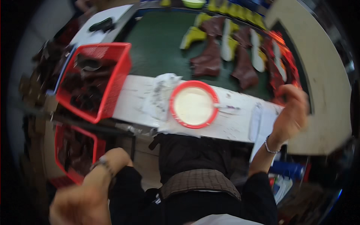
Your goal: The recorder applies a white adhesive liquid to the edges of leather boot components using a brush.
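My right hand [291, 112], a beaded bracelet at its wrist, is raised over the right end of the bench. Its fingers are loosely bent and apart, somewhat blurred, with nothing seen in them. Just beyond it lies a shiny red plastic bag [290, 62]. My left hand [77, 206] is bent back at the lower left, beside the lower red basket [98, 148], and motion smears its fingers. In front of me a red bowl [174, 107] of creamy white liquid [193, 106] stands on a white board [137, 99]. Past it lie brown leather boot uppers [208, 60] with yellow shoe lasts [193, 36] and pale soles [228, 41].
A red basket [120, 80] of dark leather pieces [88, 82] stands at the left of the green bench top [157, 41]. Crumpled white plastic [159, 97] lies beside the bowl, and white paper [262, 122] at the right. More yellow lasts [240, 13] line the far edge.
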The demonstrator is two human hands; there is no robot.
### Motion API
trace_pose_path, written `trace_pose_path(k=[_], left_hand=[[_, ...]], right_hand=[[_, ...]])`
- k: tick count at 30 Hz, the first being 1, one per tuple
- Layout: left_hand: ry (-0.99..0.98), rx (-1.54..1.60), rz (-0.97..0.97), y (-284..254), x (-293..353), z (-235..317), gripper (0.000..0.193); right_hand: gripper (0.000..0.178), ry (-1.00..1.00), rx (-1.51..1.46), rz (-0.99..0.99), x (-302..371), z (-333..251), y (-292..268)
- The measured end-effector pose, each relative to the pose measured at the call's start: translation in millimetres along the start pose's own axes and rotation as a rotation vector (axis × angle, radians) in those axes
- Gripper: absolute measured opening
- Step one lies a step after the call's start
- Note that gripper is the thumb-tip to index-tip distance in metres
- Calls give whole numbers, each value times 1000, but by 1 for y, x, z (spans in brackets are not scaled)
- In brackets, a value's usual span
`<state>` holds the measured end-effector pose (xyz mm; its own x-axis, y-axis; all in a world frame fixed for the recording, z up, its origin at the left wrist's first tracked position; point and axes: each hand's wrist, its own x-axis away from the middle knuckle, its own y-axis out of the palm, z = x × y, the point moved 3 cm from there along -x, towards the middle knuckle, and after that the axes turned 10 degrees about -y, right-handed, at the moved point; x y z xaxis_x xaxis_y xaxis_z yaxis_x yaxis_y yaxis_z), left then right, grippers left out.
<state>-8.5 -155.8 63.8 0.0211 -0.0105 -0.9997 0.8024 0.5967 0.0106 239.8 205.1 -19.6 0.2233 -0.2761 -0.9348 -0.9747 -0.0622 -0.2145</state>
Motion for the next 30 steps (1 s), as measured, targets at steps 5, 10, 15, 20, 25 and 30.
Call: trace_pose_path(k=[5,10,15,20,25,30], left_hand=[[-652,-192,-366,-63,53,-68,32],[-1187,-1091,-367,-164,110,-155,26],[-1739,-863,224,-284,175,-306,55],[-1852,-1226,87,-314,224,-388,44],[-1259,-1102,167,-277,156,-362,34],[-732,-998,-84,-154,80,-240,42]], right_hand=[[20,712,-70,-130,147,128,55],[43,923,153,-129,250,157,37],[48,888,244,-33,259,155,46],[45,808,261,-54,251,146,46],[41,811,207,-28,255,149,41],[39,844,131,-63,256,151,42]])
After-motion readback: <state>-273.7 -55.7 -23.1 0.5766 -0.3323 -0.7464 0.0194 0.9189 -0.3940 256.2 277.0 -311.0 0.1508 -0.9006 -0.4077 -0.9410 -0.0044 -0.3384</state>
